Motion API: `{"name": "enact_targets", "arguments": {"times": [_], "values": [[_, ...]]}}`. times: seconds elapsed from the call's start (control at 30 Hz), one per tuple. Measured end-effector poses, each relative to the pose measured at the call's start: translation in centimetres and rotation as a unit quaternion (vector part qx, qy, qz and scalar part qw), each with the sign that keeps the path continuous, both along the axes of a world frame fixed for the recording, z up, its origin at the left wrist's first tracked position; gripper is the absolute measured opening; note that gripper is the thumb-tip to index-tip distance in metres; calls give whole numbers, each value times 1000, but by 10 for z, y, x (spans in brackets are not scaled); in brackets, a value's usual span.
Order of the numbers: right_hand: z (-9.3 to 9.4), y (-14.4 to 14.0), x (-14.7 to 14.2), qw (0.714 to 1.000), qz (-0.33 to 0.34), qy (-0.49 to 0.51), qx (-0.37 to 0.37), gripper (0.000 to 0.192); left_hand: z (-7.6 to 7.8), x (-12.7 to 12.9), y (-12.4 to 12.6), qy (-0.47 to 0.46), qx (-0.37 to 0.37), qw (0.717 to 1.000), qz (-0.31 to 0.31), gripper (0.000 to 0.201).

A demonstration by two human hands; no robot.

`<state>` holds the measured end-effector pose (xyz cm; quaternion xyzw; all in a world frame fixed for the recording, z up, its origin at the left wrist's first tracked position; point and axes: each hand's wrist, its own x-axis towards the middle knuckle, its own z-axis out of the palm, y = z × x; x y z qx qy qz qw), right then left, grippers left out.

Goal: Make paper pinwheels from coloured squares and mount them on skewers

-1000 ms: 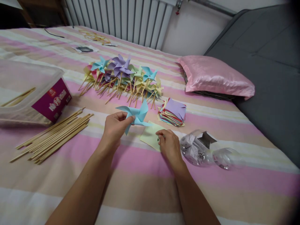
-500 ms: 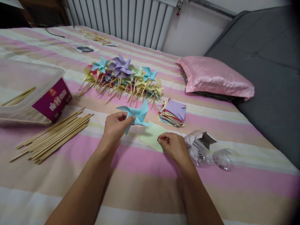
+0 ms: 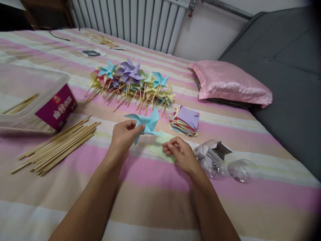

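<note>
My left hand is closed on a light blue paper pinwheel head, its thumb pressing the folded points at the centre. No stick is on it. To the right, my right hand hovers over pale green square paper with thumb and fingers drawn together. The small shiny metal piece seen at its fingertips a moment ago is now hidden by the fingers. Right of this hand lies a clear plastic tub with small silvery metal pieces in it, beside a round clear lid.
A pile of finished pinwheels lies ahead on the striped bed. Cut paper squares are stacked at right. Wooden sticks lie at left by a clear plastic box. A pink pillow rests near the grey headboard.
The fingers of my right hand have curled and shifted slightly up and left, and the metal piece has gone out of sight. My left hand and the blue pinwheel head stay put.
</note>
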<state>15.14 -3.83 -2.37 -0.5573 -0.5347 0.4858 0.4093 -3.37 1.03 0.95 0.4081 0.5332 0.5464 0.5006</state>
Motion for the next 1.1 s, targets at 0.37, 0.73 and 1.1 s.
{"name": "enact_targets", "arguments": {"times": [0.37, 0.73, 1.1], "values": [[15, 1, -3, 971, -96, 204, -76, 25, 0, 6, -3, 7, -4, 1000, -12, 11], [34, -7, 1, 957, -111, 266, -43, 24, -6, 21, -9, 26, -22, 998, -61, 16], [36, -13, -11, 975, -90, 202, -2, 16, -5, 30, -15, 19, -26, 995, -91, 15]]}}
